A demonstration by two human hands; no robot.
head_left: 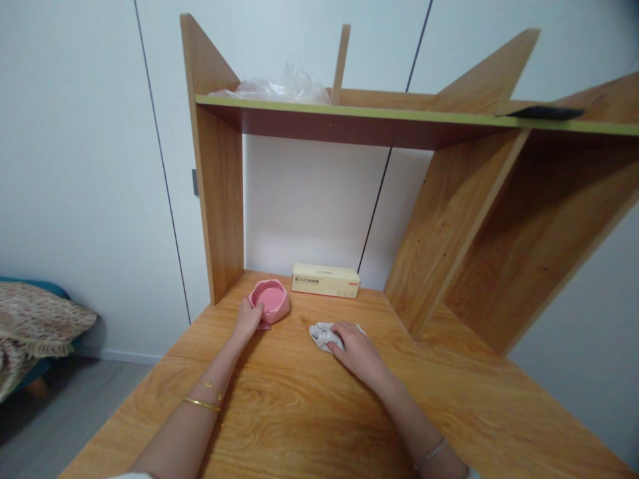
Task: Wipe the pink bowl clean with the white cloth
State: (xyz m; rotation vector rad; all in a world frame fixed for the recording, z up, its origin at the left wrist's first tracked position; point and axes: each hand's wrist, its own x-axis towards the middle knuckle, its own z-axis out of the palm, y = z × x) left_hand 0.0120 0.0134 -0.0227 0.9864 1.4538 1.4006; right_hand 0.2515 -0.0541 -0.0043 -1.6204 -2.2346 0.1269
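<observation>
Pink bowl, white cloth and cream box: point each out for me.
pink bowl (271,297), head view, inner floor.
white cloth (323,334), head view, bunched part left of the right hand.
cream box (325,280), head view, front face.

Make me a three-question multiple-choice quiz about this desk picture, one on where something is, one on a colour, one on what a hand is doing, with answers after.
1. Where is the cream box?
A. On the top shelf
B. On the desk against the back wall
C. On the floor

2. What colour is the bowl?
A. Pink
B. Blue
C. Green

3. What is the right hand doing?
A. Hanging in the air
B. Lifting the box
C. Pressing a pale cloth on the desk

Answers: 1 B, the box lies on the desktop under the shelf. 2 A, the bowl at the left hand is pink. 3 C, its fingers rest on the crumpled cloth.
</observation>
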